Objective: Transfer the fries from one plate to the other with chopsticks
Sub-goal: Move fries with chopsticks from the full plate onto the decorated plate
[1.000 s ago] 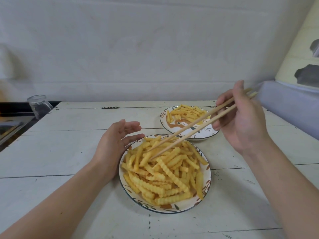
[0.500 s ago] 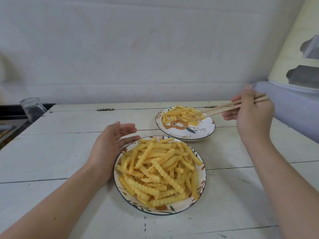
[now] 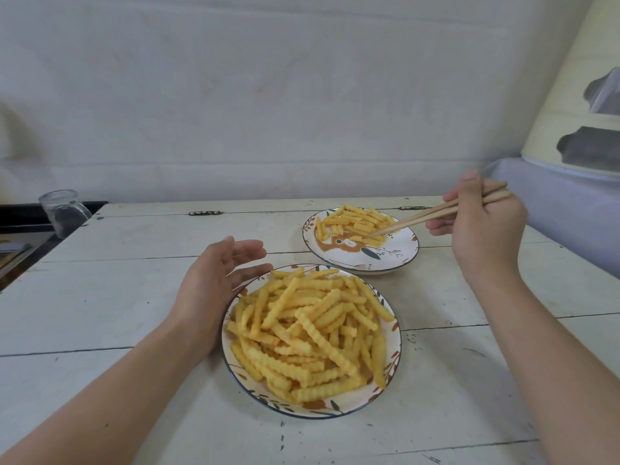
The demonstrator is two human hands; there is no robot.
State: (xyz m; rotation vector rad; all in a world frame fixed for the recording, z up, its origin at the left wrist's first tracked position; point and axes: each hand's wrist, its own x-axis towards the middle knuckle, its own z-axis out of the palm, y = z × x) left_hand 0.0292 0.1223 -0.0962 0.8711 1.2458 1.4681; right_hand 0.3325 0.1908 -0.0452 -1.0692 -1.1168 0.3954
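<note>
Desk [image 3: 134, 297]: white-painted wood planks, matt, scuffed and chipped. Two plates [image 3: 407, 250] [image 3: 391, 380]: glazed ceramic, glossy, printed leaf pattern. Chopsticks [image 3: 422, 216]: pale bare wood, smooth. Fries [image 3: 308, 333]: crinkle-cut, ridged, dry yellow surface. Jar [image 3: 62, 213]: clear glass.

chopsticks [image 3: 432, 213] tips get lost in the far plate's fries [image 3: 360, 223], can't tell if they're pinching one; both forearms cropped

2 plates on surface [image 3: 100, 297]: near plate [image 3: 395, 364] center-front, far plate [image 3: 402, 253] behind it to the right. Fries [image 3: 312, 333] piled in near plate, fewer fries [image 3: 355, 221] in far plate. Glass jar [image 3: 63, 213] far left, off the surface edge.
</note>
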